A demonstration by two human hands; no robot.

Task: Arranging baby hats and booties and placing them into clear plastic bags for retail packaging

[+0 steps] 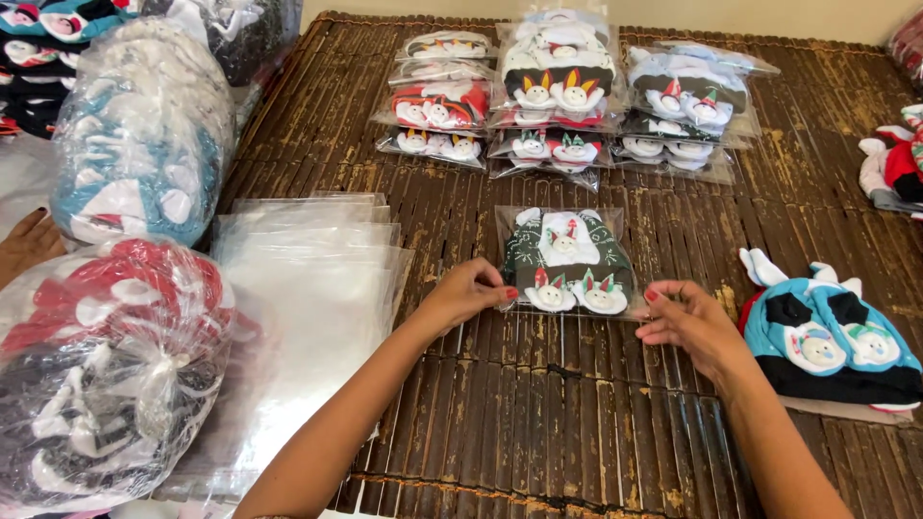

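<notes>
A clear packet holding a folded dark green knit item with white and red snowman faces lies flat on the brown slatted mat. My left hand pinches the packet's lower left corner. My right hand touches its lower right corner with the fingertips. Both hands have red nails.
Three stacks of filled packets sit at the far side of the mat. A pile of empty clear bags lies to the left. Big plastic sacks of knitwear crowd the left edge. A blue knit item lies at right. Another person's hand shows far left.
</notes>
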